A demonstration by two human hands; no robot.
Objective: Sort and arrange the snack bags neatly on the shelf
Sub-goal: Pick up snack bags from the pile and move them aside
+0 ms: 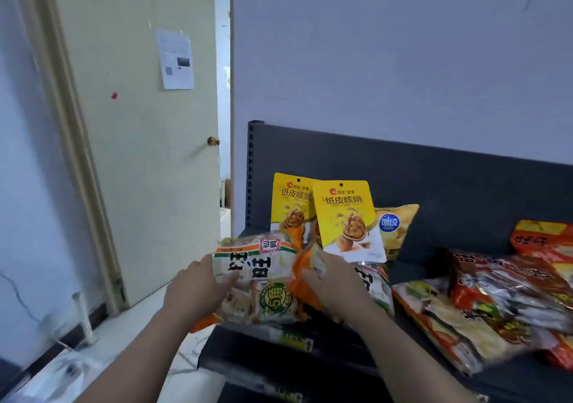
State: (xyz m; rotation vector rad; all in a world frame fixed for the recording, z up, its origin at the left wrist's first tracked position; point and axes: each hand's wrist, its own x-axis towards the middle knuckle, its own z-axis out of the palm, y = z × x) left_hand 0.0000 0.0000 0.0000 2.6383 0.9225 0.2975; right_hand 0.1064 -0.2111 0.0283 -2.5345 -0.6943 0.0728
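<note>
From the head view, you are in the middle of the sorting step. Your left grip (pixel 198 288) curls round the left edge of a white plastic rice-cracker bag with orange ends and green stripes (pixel 254 278). Your right grip (pixel 335 281) closes on the same bag's crumpled orange right end. You hold the bag at the near left corner of the dark grey metal shelf (pixel 434 167), and whether it touches the shelf deck I cannot tell.

Just right of it, partly under your right wrist, lies a second white-and-orange cracker bag (pixel 376 281) of the same kind. The next move is probably to set the held bag squarely beside or on this twin, label facing out, so the two match.

Behind, two yellow stand-up walnut pouches (pixel 347 216) lean upright against the back panel, overlapping. A yellow crisp bag with a round blue logo (pixel 397 226) slumps to their right. Far right, a heap of red foil snack bags (pixel 511 284) is still jumbled, with a flat white-and-orange packet (pixel 440 319) under it.

The walnut pouches read 洽洽 坚果 and 纸皮核桃. The held bag shows large dark 旺旺, turned sideways, and a small red label above it. The text on its green round badge is unclear. The blue logo reads 可比克. The red bags' writing is too blurred to read.
</note>
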